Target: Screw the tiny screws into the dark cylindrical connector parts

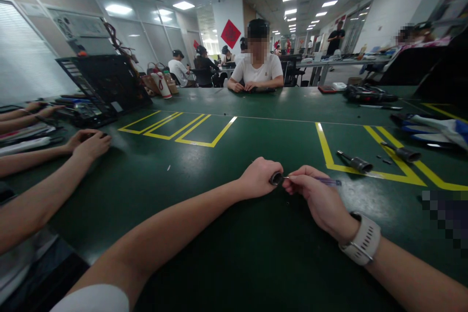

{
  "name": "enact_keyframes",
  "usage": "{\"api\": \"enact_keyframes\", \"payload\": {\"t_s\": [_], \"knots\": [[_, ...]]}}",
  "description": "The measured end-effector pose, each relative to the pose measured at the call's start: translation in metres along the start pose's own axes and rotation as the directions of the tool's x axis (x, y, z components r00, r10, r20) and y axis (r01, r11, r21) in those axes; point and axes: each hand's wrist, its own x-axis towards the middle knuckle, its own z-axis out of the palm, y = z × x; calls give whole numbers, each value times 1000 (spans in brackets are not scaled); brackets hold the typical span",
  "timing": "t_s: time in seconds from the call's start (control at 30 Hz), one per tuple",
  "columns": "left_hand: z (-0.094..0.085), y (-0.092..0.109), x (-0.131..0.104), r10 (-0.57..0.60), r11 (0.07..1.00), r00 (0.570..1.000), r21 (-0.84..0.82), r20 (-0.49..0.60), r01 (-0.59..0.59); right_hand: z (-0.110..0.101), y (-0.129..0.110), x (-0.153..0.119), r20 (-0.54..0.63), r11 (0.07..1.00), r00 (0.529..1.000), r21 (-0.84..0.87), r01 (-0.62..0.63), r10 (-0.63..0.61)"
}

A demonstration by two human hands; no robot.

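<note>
Over the middle of the green table, my left hand [259, 178] is closed around a dark cylindrical metal part [276, 178] whose hollow round end faces me. My right hand [316, 195], wearing a pale wrist strap, pinches a slim tool with a see-through purple handle [331, 182]. Its thin metal tip points at the part's open end; whether they touch I cannot tell. To the right lie two similar dark parts, each with a thin shaft and a cup-shaped end: the nearer one [355, 161] and the farther one [402, 152].
Yellow tape outlines [195, 143] mark the green table [204, 234]. Small dark bits [383, 160] lie between the two parts. Blue and white gloves [435, 129] and a dark power tool [369, 93] are at right. Another person's hands [89, 144] work at left; a person [258, 68] sits opposite.
</note>
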Motion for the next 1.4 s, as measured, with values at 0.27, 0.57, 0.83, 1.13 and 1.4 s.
{"api": "enact_keyframes", "payload": {"t_s": [0.27,0.57,0.83,1.13,1.4], "knots": [[2,-5,1,3,981,1000,-196,1,-3,0,-2,0,22,999,1000,48,-10,9],[2,-3,2,-31,998,999,-48,-9,30,0,0,-7,-34,979,996,-190,70,-77],[1,-5,0,-31,994,999,-106,-27,28,-1,-2,0,-23,1000,1000,26,13,-12],[4,-7,2,-8,991,999,-133,-46,2,0,0,-1,-21,999,999,32,28,-27],[2,-4,0,-16,999,998,-31,-52,14,-1,6,-4,-9,988,997,-139,70,-72]]}}
